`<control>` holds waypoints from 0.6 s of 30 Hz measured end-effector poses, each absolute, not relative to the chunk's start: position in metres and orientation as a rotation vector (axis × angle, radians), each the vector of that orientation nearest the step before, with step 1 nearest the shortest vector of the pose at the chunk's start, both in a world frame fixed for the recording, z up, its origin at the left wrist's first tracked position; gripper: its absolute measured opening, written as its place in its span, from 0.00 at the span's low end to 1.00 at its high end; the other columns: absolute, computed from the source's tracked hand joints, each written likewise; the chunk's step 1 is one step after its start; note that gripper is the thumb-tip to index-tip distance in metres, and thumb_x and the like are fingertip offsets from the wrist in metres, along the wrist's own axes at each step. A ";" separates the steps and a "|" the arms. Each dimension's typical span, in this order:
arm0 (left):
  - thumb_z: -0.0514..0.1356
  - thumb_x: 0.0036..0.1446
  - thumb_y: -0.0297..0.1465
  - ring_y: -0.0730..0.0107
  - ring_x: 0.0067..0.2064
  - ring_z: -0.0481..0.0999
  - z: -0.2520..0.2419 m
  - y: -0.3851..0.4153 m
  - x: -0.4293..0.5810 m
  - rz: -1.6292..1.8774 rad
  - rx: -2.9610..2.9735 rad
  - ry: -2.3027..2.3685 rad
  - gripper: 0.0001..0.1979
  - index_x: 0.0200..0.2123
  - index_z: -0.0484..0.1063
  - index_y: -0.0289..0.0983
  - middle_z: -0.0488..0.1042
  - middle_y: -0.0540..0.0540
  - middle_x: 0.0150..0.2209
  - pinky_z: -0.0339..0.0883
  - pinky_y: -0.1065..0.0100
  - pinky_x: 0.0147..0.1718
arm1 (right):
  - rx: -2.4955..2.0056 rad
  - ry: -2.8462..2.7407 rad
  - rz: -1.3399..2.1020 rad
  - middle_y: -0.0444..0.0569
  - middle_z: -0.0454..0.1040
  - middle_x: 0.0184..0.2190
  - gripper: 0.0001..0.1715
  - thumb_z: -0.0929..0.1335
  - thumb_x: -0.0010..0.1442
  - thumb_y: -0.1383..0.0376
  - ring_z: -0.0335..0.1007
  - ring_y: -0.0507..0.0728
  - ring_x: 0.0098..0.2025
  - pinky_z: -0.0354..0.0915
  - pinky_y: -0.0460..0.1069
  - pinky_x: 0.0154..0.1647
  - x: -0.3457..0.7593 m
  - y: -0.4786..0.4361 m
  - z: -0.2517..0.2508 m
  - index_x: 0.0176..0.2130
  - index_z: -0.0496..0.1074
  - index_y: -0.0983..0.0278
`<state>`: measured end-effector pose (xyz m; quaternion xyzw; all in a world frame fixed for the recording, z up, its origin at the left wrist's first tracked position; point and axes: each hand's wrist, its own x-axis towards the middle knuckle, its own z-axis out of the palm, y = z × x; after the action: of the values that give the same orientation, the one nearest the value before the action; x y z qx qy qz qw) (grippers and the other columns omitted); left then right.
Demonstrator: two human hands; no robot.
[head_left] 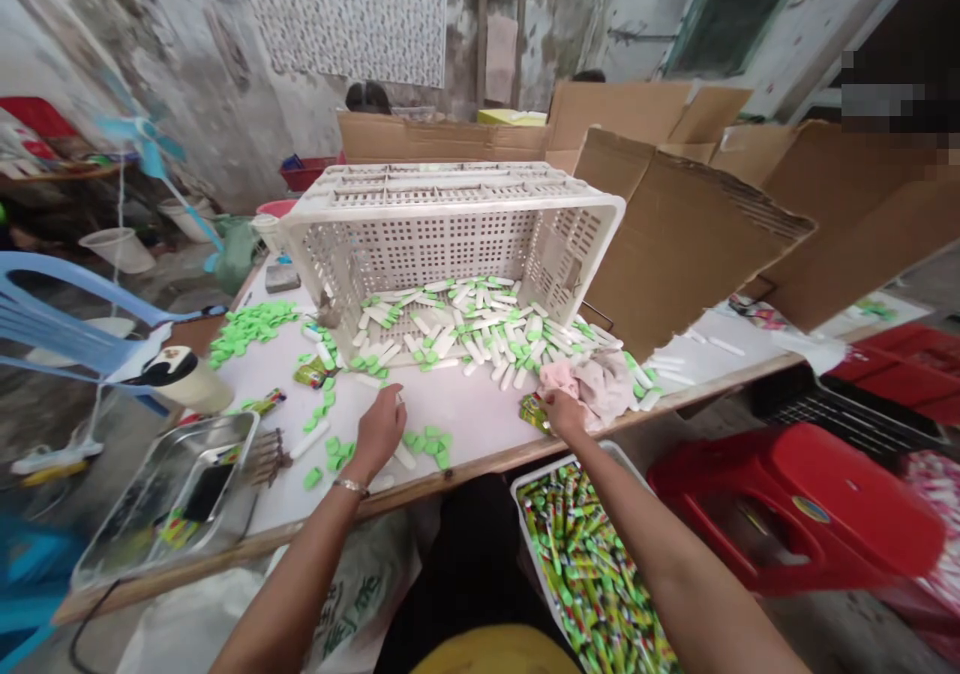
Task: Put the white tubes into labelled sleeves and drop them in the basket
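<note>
Over the table's front part, my left hand [381,429] has its fingers curled together; a bit of white shows at the fingertips, too small to name. Light green caps [427,446] lie to its right and more to its left. My right hand [564,414] is closed at the fingertips, against a pink cloth [600,384] and beside yellow-green printed wrappers [533,412]; what it pinches is hidden. White tubes with green ends [480,329] spill toward both hands from a white plastic crate [450,204] lying on its side.
Below my right arm stands a bin [525,529] full of printed, green-capped tubes. A metal tray [165,499] sits at the table's left, near a heap of green caps [255,332]. Cardboard [675,244] stands behind at right; a red stool [810,504] is beside the table.
</note>
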<state>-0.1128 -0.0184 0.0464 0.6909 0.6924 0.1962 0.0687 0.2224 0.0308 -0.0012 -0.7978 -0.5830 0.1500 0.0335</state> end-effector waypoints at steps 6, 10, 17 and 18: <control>0.48 0.55 0.29 0.71 0.31 0.71 0.037 -0.039 -0.076 0.850 1.926 1.835 0.16 0.47 0.61 0.36 0.71 0.47 0.37 0.63 0.70 0.33 | -2.393 -1.687 0.451 0.54 0.75 0.33 0.15 0.63 0.57 0.59 0.70 0.57 0.37 0.58 0.48 0.37 0.229 0.026 0.000 0.38 0.74 0.64; 0.47 0.56 0.30 0.75 0.27 0.67 0.032 -0.055 -0.054 0.888 1.859 1.668 0.14 0.46 0.61 0.37 0.70 0.50 0.32 0.61 0.72 0.30 | -2.259 -1.628 0.427 0.57 0.73 0.37 0.12 0.63 0.56 0.64 0.67 0.59 0.42 0.57 0.49 0.41 0.231 0.021 0.002 0.36 0.74 0.66; 0.47 0.56 0.30 0.74 0.27 0.65 0.030 -0.065 -0.027 0.862 1.834 1.567 0.13 0.44 0.63 0.37 0.68 0.50 0.30 0.60 0.71 0.31 | -2.008 -1.354 0.593 0.56 0.72 0.35 0.16 0.59 0.54 0.67 0.66 0.59 0.39 0.59 0.52 0.40 0.249 0.015 0.005 0.41 0.69 0.69; 0.47 0.56 0.30 0.75 0.27 0.65 0.032 -0.065 -0.024 0.869 1.829 1.555 0.13 0.44 0.62 0.36 0.68 0.50 0.30 0.60 0.71 0.31 | -1.967 -1.303 0.642 0.54 0.72 0.34 0.17 0.59 0.53 0.68 0.67 0.58 0.38 0.60 0.51 0.39 0.252 0.014 0.005 0.42 0.68 0.69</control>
<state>-0.0240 -0.0646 0.0317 0.6855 0.5829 0.3259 0.2900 0.2518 0.0139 0.0053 -0.7562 -0.5008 0.2468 0.3413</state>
